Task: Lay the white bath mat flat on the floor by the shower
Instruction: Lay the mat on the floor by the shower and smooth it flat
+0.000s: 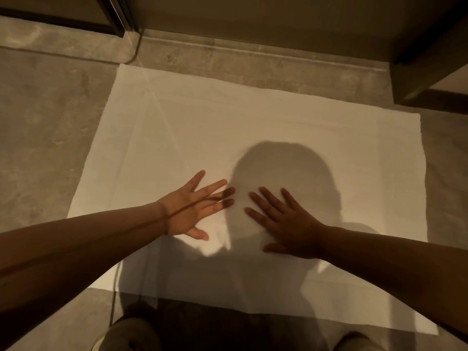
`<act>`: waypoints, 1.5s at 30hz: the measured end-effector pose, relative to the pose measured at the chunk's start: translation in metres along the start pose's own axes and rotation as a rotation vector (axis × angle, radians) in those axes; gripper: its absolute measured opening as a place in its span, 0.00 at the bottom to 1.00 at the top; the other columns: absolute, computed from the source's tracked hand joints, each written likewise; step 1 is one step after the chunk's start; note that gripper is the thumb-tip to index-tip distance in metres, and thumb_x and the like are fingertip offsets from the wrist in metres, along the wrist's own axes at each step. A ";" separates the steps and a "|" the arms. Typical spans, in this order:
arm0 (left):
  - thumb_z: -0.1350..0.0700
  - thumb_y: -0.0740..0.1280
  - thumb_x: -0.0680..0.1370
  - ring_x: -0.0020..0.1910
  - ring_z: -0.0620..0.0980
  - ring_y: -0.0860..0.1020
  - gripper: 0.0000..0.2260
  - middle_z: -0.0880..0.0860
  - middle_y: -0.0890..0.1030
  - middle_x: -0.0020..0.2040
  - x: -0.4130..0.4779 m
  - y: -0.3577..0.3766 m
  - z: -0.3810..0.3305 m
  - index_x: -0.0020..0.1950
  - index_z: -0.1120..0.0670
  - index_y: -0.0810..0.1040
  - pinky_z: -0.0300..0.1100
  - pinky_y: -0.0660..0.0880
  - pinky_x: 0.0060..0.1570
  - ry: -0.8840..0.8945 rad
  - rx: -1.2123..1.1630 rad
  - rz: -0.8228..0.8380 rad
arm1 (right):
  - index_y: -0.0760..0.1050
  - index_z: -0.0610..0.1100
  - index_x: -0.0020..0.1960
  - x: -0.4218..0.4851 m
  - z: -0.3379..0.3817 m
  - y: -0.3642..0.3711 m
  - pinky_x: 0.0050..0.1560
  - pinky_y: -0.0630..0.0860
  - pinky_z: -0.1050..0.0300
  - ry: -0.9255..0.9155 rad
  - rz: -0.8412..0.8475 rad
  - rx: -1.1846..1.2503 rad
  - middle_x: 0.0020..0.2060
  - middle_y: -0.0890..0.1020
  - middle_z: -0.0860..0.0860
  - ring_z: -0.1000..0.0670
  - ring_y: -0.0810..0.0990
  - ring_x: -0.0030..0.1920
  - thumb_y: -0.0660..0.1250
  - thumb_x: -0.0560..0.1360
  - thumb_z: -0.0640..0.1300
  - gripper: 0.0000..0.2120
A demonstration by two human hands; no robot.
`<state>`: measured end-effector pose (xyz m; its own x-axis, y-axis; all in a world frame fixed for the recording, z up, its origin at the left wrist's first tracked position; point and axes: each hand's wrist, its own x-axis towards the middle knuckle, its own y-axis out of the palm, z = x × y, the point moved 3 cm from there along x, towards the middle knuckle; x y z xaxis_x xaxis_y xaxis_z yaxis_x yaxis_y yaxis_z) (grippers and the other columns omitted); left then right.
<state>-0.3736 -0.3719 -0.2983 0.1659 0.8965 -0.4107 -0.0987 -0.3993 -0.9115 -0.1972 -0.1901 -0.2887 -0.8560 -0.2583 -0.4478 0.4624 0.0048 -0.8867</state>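
Mottled beige stone floor fills the frame; dark-framed glass shower door at upper left. White rectangular terry bath mat lies spread at centre, far edge near the raised threshold. Left hand and right hand rest palm-down at mid-mat, fingers straight and splayed, likely smoothing creases.

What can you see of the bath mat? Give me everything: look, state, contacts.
The white bath mat is a rectangular cloth that looks like thin terry, with an inset border band and faint fold creases. It lies spread flat on the mottled stone-look floor, its far-left corner closest to the raised sill. The left hand and right hand press on its middle, fingers straight and spread. The person's shadow falls across the centre and near edge. No corner is folded over.
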 end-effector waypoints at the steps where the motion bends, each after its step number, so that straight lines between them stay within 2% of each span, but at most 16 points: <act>1: 0.29 0.45 0.73 0.72 0.56 0.30 0.42 0.53 0.31 0.74 0.001 0.000 -0.003 0.73 0.53 0.30 0.66 0.34 0.67 0.032 -0.005 0.005 | 0.36 0.50 0.76 -0.003 0.000 0.000 0.69 0.37 0.34 -0.004 0.006 -0.006 0.76 0.38 0.44 0.40 0.36 0.74 0.50 0.74 0.68 0.41; 3: 0.28 0.47 0.73 0.73 0.55 0.32 0.43 0.54 0.34 0.75 0.004 -0.004 -0.011 0.74 0.53 0.32 0.66 0.35 0.68 0.076 -0.021 -0.001 | 0.36 0.50 0.76 -0.012 -0.001 0.001 0.69 0.38 0.34 0.019 0.018 -0.005 0.76 0.39 0.45 0.40 0.36 0.74 0.51 0.74 0.68 0.42; 6: 0.30 0.50 0.74 0.75 0.57 0.41 0.40 0.55 0.44 0.77 0.021 -0.015 -0.030 0.76 0.53 0.42 0.64 0.40 0.70 0.129 -0.055 -0.063 | 0.32 0.51 0.75 -0.029 -0.006 0.011 0.70 0.37 0.37 0.105 0.039 0.030 0.75 0.36 0.47 0.42 0.32 0.74 0.51 0.74 0.68 0.42; 9: 0.32 0.51 0.75 0.75 0.56 0.40 0.38 0.53 0.45 0.77 0.053 -0.027 -0.053 0.76 0.51 0.43 0.62 0.37 0.70 0.228 -0.148 -0.092 | 0.30 0.53 0.74 -0.056 -0.012 0.023 0.72 0.39 0.38 0.267 0.058 0.111 0.75 0.33 0.49 0.45 0.30 0.73 0.50 0.74 0.67 0.41; 11: 0.33 0.51 0.76 0.75 0.57 0.43 0.37 0.54 0.47 0.77 0.079 -0.038 -0.069 0.77 0.52 0.46 0.64 0.38 0.69 0.272 -0.147 -0.129 | 0.29 0.53 0.74 -0.081 -0.017 0.032 0.72 0.43 0.39 0.406 0.071 0.157 0.75 0.33 0.49 0.44 0.31 0.74 0.49 0.75 0.67 0.40; 16: 0.33 0.47 0.76 0.74 0.55 0.37 0.35 0.53 0.39 0.76 0.141 -0.058 -0.114 0.75 0.50 0.38 0.59 0.28 0.67 0.346 -0.094 -0.187 | 0.23 0.56 0.70 -0.158 -0.029 0.060 0.72 0.46 0.40 0.730 0.103 0.312 0.72 0.28 0.51 0.45 0.28 0.72 0.45 0.75 0.66 0.37; 21: 0.33 0.45 0.77 0.74 0.55 0.35 0.34 0.53 0.37 0.76 0.188 -0.076 -0.151 0.76 0.49 0.37 0.60 0.31 0.68 0.401 -0.077 -0.228 | 0.23 0.57 0.69 -0.220 -0.031 0.092 0.72 0.48 0.42 1.009 0.130 0.494 0.71 0.27 0.53 0.47 0.28 0.71 0.48 0.76 0.66 0.38; 24: 0.34 0.43 0.77 0.74 0.56 0.36 0.34 0.55 0.38 0.76 0.205 -0.081 -0.170 0.76 0.50 0.38 0.62 0.33 0.68 0.418 -0.048 -0.245 | 0.21 0.57 0.67 -0.244 -0.026 0.106 0.72 0.46 0.45 1.131 0.170 0.555 0.70 0.26 0.52 0.47 0.28 0.70 0.47 0.76 0.67 0.38; 27: 0.34 0.42 0.77 0.74 0.56 0.36 0.33 0.55 0.39 0.76 0.210 -0.081 -0.177 0.76 0.50 0.39 0.62 0.34 0.69 0.413 -0.045 -0.248 | 0.23 0.55 0.69 -0.254 -0.021 0.111 0.72 0.41 0.47 1.228 0.179 0.605 0.72 0.28 0.51 0.45 0.30 0.72 0.46 0.74 0.69 0.39; 29: 0.35 0.43 0.77 0.74 0.55 0.36 0.32 0.54 0.39 0.77 0.207 -0.079 -0.171 0.76 0.50 0.39 0.59 0.33 0.69 0.399 -0.066 -0.255 | 0.25 0.53 0.71 -0.248 -0.020 0.105 0.71 0.39 0.47 1.217 0.116 0.591 0.72 0.28 0.51 0.46 0.29 0.72 0.44 0.74 0.69 0.39; 31: 0.36 0.44 0.78 0.75 0.54 0.37 0.32 0.54 0.41 0.77 0.195 -0.076 -0.156 0.76 0.51 0.41 0.55 0.32 0.70 0.367 -0.097 -0.258 | 0.25 0.53 0.72 -0.227 -0.021 0.091 0.72 0.37 0.48 1.124 0.016 0.561 0.73 0.29 0.51 0.48 0.29 0.72 0.43 0.74 0.69 0.39; 34: 0.39 0.47 0.79 0.76 0.55 0.45 0.31 0.55 0.48 0.77 0.163 -0.066 -0.124 0.77 0.53 0.48 0.56 0.40 0.71 0.268 -0.115 -0.262 | 0.27 0.51 0.73 -0.177 -0.025 0.065 0.73 0.38 0.49 0.960 -0.095 0.482 0.74 0.32 0.49 0.47 0.30 0.73 0.43 0.75 0.68 0.38; 37: 0.40 0.47 0.79 0.75 0.56 0.49 0.30 0.56 0.51 0.76 0.121 -0.051 -0.086 0.76 0.55 0.50 0.58 0.45 0.71 0.111 -0.109 -0.231 | 0.28 0.49 0.74 -0.113 -0.025 0.041 0.73 0.37 0.49 0.851 -0.155 0.399 0.75 0.33 0.48 0.48 0.30 0.73 0.42 0.77 0.67 0.37; 42: 0.40 0.45 0.79 0.75 0.55 0.43 0.30 0.53 0.44 0.77 0.033 -0.016 -0.024 0.76 0.52 0.43 0.55 0.42 0.73 -0.150 -0.208 -0.158 | 0.30 0.48 0.74 0.000 -0.009 0.002 0.73 0.36 0.48 0.579 -0.208 0.338 0.75 0.34 0.47 0.47 0.31 0.74 0.45 0.77 0.65 0.37; 45: 0.40 0.49 0.79 0.76 0.56 0.46 0.30 0.54 0.48 0.77 -0.040 0.008 -0.006 0.77 0.53 0.48 0.57 0.49 0.72 -0.385 -0.233 -0.124 | 0.34 0.46 0.75 0.063 0.014 -0.023 0.73 0.37 0.48 0.422 -0.225 0.313 0.75 0.37 0.46 0.45 0.33 0.74 0.45 0.77 0.64 0.36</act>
<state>-0.3751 -0.4123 -0.2897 -0.2184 0.9284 -0.3005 0.1288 -0.2778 -0.9520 -0.2588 -0.2200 -0.2952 -0.9297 0.1884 -0.3164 0.2497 -0.3090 -0.9177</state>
